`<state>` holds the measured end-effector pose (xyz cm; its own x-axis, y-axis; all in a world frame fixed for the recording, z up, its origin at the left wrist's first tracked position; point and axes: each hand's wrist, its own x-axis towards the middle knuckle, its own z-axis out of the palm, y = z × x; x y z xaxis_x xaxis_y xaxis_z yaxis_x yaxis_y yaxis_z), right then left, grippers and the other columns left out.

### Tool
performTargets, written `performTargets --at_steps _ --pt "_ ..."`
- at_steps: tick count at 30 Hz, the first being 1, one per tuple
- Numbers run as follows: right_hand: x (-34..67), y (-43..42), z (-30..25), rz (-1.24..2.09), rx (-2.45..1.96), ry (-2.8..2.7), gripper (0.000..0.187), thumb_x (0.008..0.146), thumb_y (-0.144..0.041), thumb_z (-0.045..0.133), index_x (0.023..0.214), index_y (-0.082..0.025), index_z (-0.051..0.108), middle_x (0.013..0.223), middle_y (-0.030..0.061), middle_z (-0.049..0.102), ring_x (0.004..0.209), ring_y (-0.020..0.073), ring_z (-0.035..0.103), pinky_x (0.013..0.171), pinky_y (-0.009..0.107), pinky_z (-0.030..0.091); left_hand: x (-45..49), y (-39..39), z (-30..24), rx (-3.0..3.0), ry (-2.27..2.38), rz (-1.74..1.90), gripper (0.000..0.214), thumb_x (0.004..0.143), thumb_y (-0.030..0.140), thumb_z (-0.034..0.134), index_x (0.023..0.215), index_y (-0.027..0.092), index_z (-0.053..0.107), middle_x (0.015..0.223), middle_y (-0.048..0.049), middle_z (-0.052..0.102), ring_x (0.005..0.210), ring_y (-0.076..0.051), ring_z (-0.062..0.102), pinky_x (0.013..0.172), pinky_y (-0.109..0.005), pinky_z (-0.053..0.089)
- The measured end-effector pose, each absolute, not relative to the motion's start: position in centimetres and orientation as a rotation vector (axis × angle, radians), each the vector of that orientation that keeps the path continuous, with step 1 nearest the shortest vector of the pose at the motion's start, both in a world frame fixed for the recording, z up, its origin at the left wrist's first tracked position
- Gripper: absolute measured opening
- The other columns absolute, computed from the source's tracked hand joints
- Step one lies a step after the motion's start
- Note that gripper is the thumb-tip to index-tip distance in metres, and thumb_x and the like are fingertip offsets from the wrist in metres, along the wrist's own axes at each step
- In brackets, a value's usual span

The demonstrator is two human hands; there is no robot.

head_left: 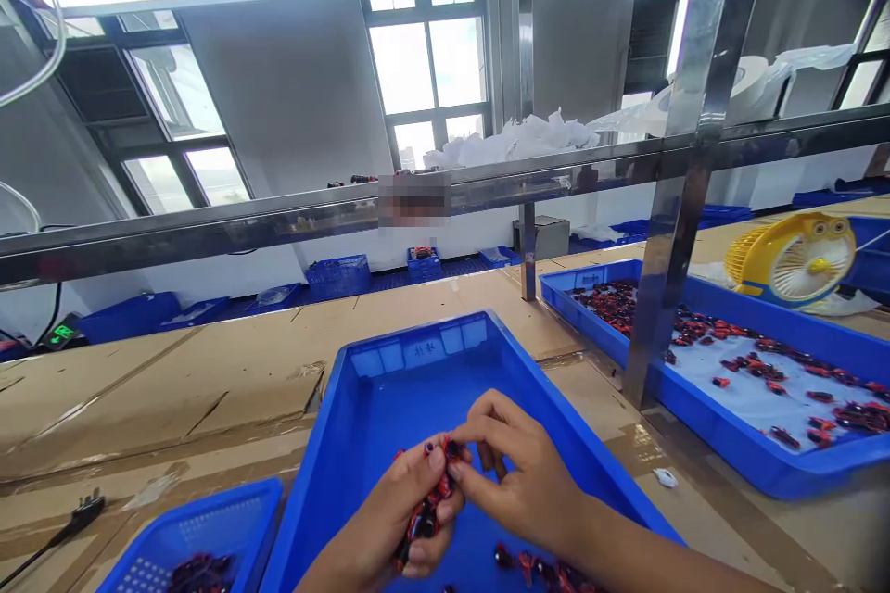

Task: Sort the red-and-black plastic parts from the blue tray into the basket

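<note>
My left hand (400, 514) is closed around several small red and black plastic parts (425, 519). My right hand (525, 468) pinches one red and black part (453, 450) at the top of that handful, its fingertips touching those of my left hand. Both hands are above a blue tray (410, 357). More red and black parts (535, 567) lie on the tray's floor near its front, partly covered by my right forearm. The exact kind of these parts is too small to make out.
A blue basket (229, 505) with similar parts stands at the left front. On the right, a larger blue tray (785, 477) holds many more, behind a metal post (671, 296). A yellow fan (796, 259) stands beyond it. A black plug (87, 508) lies on the cardboard-covered table (229, 398).
</note>
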<state>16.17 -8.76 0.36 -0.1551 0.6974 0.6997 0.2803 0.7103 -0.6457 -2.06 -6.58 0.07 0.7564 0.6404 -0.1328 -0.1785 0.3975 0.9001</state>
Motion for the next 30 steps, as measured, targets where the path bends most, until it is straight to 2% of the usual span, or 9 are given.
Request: performTargets --at_steps 4,10,20,25,30 --pt "16.7 -9.1 1.2 0.309 -0.78 -1.802 0.025 0.081 -0.009 0.063 0.1 -0.025 0.069 0.082 0.001 0.054 0.067 0.0132 0.055 0.057 0.025 0.048 -2.2 -6.7 0.4 1.245 0.502 0.54 0.035 0.092 0.052 0.053 0.105 0.02 0.047 0.07 0.0041 0.049 0.039 -0.002 0.033 0.033 -0.015 0.022" --pt "17.2 -9.5 1.9 0.306 -0.803 -1.846 0.019 0.083 -0.011 0.064 0.098 -0.023 0.067 0.085 0.0018 0.056 0.067 0.0123 0.056 0.058 0.024 0.048 -2.5 -7.9 1.5 1.419 0.523 0.44 0.036 0.091 0.051 0.056 0.09 0.016 0.05 0.073 0.0031 0.048 0.05 -0.002 0.036 0.043 -0.016 0.026" --pt "17.3 -9.2 1.3 0.38 -0.725 -1.778 0.019 0.085 -0.014 0.065 0.1 -0.026 0.068 0.079 -0.0002 0.054 0.058 0.0106 0.052 0.051 0.024 0.046 -2.0 -8.0 2.0 1.452 0.568 0.416 0.036 0.089 0.052 0.058 0.095 0.018 0.049 0.074 0.004 0.049 0.051 -0.004 0.034 0.045 -0.018 0.026" --pt "17.4 -9.7 1.8 0.284 -0.677 -1.786 0.026 0.081 -0.007 0.064 0.099 -0.026 0.067 0.079 0.0002 0.055 0.058 0.0113 0.054 0.05 0.024 0.047 -1.9 -8.1 1.6 1.552 0.656 0.367 0.033 0.09 0.051 0.057 0.093 0.019 0.048 0.073 0.0056 0.047 0.052 -0.005 0.033 0.046 -0.02 0.026" --pt "17.4 -9.9 2.3 0.243 -0.728 -1.765 0.025 0.075 -0.006 0.067 0.091 -0.025 0.066 0.074 -0.0009 0.054 0.056 0.0119 0.053 0.048 0.024 0.045 -1.7 -8.0 1.2 1.562 0.658 0.373 0.027 0.089 0.045 0.058 0.092 0.02 0.049 0.069 0.0069 0.045 0.051 -0.006 0.032 0.045 -0.02 0.027"
